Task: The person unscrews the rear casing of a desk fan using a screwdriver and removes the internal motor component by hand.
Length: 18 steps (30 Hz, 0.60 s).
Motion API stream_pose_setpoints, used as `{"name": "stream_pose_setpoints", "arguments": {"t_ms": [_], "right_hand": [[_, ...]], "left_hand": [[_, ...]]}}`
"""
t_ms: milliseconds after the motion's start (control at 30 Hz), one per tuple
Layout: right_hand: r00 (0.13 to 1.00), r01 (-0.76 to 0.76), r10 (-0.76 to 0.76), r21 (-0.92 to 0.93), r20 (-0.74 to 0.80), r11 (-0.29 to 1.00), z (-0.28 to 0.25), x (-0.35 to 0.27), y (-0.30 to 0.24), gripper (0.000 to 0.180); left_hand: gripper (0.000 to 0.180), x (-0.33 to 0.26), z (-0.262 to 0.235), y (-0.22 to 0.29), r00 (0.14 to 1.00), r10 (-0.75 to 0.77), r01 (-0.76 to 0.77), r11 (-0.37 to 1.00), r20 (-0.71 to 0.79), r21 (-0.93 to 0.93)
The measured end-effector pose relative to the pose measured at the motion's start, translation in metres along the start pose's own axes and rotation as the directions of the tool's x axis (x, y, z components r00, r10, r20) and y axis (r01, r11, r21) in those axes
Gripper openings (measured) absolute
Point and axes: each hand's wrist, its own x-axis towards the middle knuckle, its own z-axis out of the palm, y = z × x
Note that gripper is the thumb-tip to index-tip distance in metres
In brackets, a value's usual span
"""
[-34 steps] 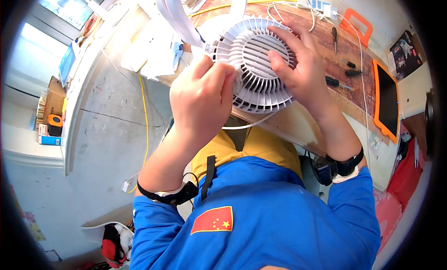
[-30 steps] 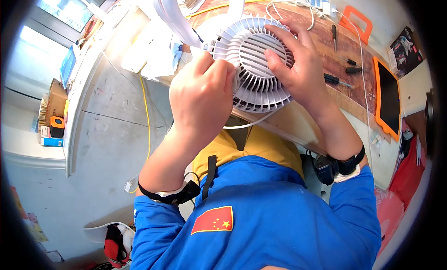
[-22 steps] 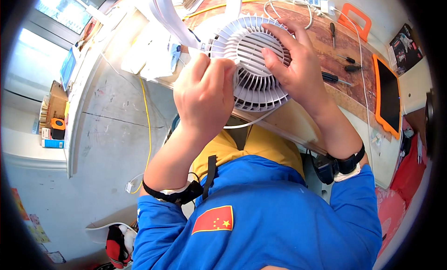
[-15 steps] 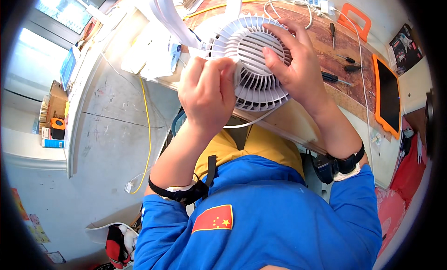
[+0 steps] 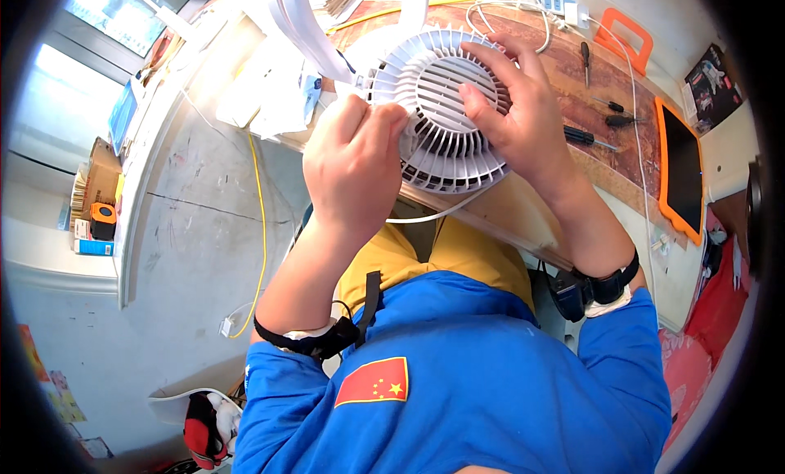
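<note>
A round white fan (image 5: 433, 106) with a slatted grille lies at the near edge of a wooden workbench (image 5: 621, 155). My left hand (image 5: 352, 167) is curled around the fan's left rim, its fingertips pressed to the grille's edge. My right hand (image 5: 515, 118) lies across the right side of the grille, fingers spread over the slats and gripping it. A white cord (image 5: 433, 214) hangs below the fan.
Screwdrivers (image 5: 589, 136) lie on the bench right of the fan, with an orange-edged tablet (image 5: 680, 172) and an orange handle (image 5: 623, 39) beyond. A white power strip (image 5: 556, 2) sits at the back. A yellow cable (image 5: 260, 221) runs down the grey floor on the left.
My left hand has shifted slightly along the fan's left rim, curling tighter. The right hand stays on the grille with small finger shifts.
</note>
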Motion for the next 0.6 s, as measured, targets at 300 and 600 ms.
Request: {"name": "stream_pose_setpoints", "arguments": {"t_ms": [300,600], "right_hand": [[1.000,0.019,-0.019,-0.011,-0.010,1.000,0.001,0.000,0.000,0.046],[1.000,0.011,-0.011,-0.004,-0.005,1.000,0.001,0.000,0.000,0.047]], "left_hand": [[0.004,0.010,-0.001,0.006,0.998,0.052,-0.055,0.995,0.044,0.079],[0.008,0.002,0.021,0.001,0.981,-0.047,0.026,0.993,-0.187,-0.112]]}}
